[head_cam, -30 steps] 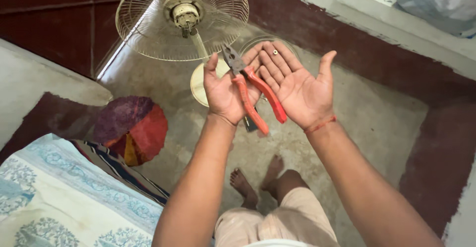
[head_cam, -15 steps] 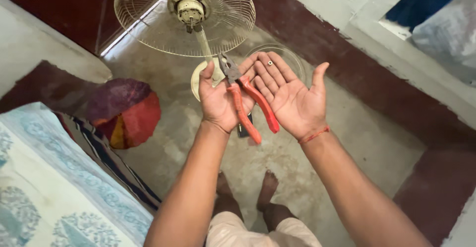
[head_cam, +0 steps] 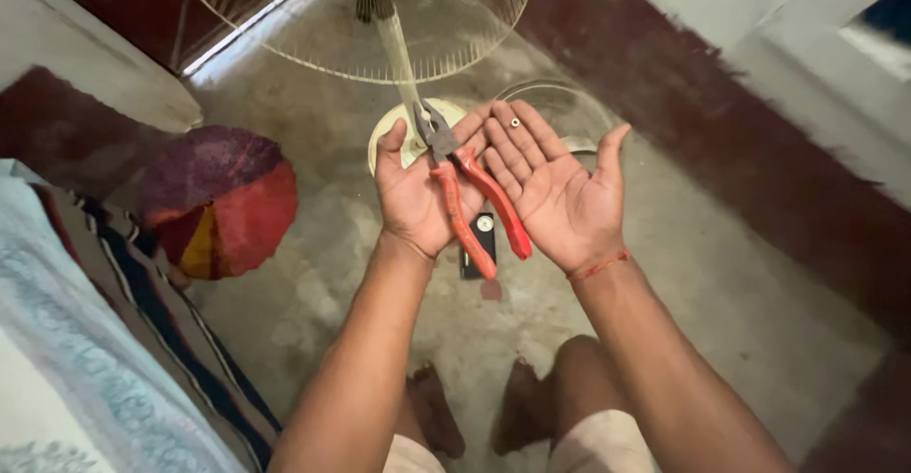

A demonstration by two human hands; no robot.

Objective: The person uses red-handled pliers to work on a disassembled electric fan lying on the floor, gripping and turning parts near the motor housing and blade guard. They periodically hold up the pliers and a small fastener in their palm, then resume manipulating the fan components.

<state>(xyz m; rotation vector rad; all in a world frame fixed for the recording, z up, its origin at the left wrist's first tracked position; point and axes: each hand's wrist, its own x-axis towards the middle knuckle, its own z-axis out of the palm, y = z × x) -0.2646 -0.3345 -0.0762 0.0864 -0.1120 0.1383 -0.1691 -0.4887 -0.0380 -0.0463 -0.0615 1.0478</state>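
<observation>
While both palms lie open, red-handled pliers rest across the left hand, touching the right hand.

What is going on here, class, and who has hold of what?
A person sits on a concrete floor with both palms turned up. A pair of red-handled pliers lies across the left hand, while the right hand beside it is open, with a small ring-like piece on one finger. A pedestal fan stands just ahead, and a dark flat object lies on the floor below the hands.
</observation>
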